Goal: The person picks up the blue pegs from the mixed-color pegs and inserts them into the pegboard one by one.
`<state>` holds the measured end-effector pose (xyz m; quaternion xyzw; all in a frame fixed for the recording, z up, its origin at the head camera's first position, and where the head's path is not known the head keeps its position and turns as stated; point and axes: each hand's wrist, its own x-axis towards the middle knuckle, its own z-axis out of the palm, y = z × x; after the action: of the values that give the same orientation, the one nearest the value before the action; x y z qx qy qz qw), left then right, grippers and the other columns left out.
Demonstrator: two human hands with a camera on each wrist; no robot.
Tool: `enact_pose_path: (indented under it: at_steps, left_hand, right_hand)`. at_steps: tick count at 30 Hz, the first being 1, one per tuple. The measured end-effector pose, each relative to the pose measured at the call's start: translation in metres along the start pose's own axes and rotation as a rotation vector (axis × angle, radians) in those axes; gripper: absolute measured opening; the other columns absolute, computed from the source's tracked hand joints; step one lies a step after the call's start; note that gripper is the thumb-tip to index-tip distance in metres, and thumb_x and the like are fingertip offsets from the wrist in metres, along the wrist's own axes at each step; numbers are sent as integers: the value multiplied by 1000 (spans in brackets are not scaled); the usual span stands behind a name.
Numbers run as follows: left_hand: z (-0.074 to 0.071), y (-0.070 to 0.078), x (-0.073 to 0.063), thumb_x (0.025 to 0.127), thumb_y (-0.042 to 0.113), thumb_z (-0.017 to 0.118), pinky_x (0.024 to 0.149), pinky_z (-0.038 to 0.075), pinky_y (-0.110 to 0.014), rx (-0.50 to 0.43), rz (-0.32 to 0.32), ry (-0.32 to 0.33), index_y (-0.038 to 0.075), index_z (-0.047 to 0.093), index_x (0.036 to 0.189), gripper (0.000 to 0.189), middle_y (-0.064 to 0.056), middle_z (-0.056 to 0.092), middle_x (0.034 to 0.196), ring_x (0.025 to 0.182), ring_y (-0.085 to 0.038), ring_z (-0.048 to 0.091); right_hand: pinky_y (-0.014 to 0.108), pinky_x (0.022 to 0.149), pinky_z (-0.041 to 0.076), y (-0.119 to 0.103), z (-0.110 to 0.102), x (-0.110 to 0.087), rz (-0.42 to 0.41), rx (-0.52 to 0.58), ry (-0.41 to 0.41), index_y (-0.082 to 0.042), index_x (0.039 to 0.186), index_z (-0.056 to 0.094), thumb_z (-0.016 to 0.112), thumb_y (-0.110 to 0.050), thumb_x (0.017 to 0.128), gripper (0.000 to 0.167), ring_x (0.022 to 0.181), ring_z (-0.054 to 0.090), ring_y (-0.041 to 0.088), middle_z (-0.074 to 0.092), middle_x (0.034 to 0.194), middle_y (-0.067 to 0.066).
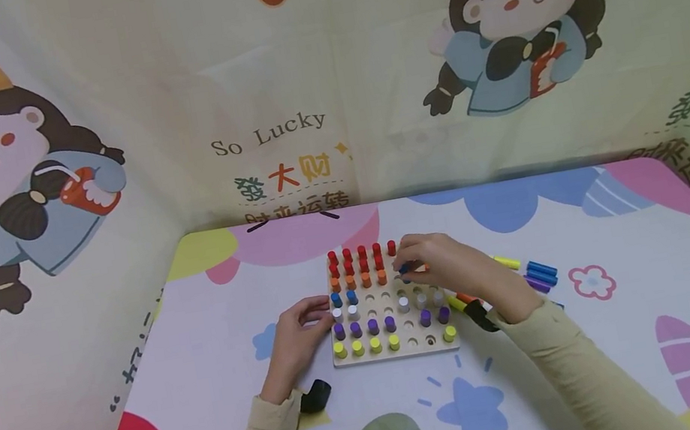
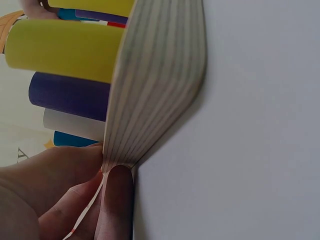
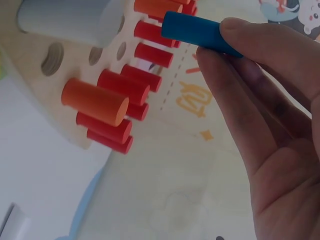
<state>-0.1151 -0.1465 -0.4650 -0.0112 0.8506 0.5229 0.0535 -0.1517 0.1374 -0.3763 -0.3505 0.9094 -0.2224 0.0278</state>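
Blue peg [image 3: 195,32] is pinched between thumb and fingers of the right hand [image 1: 438,260], over the far right part of the board [image 1: 379,358]; contact with the board can't be told. Board's left edge is pinched by the left hand [image 1: 297,341], thumb against fingers.

Peg judged light, rigid, hard to break; smooth round side may roll or slip if pinched loosely. Best gripped near one end, as now, so the other end is left free. Board looks like layered wood: stiff, likely light enough to skid, so best held by its edge.

Around: red pegs [image 1: 361,252] and orange pegs [image 1: 366,280] are set in the far rows, white pegs [image 1: 404,304] nearer. Finger room is narrowed by these neighbours. Loose yellow peg [image 1: 507,262] and purple peg [image 1: 538,283] lie right of the board, beside the right sleeve [image 1: 568,360]; could be knocked by it.
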Motion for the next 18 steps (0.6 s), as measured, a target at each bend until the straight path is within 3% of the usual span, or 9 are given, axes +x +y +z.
enact_pose_path:
  at_steps: [8,18]
  left_hand:
    - [0,0,0,90,12,72,89,56,-36,0,-5,-3,8,68,122,32,-5,71,113,99,-18,68]
    - [0,0,0,91,13,72,89,56,-37,7,-10,-3,9,68,122,32,-4,71,113,99,-17,67]
  right_hand:
    - [27,76,58,-3,5,9,-68,20,-8,-6,100,75,79,-6,82,18,84,63,13,66,98,2]
    - [28,79,59,-8,9,20,-46,22,-51,-6,102,76,79,-7,82,19,88,65,15,67,99,2]
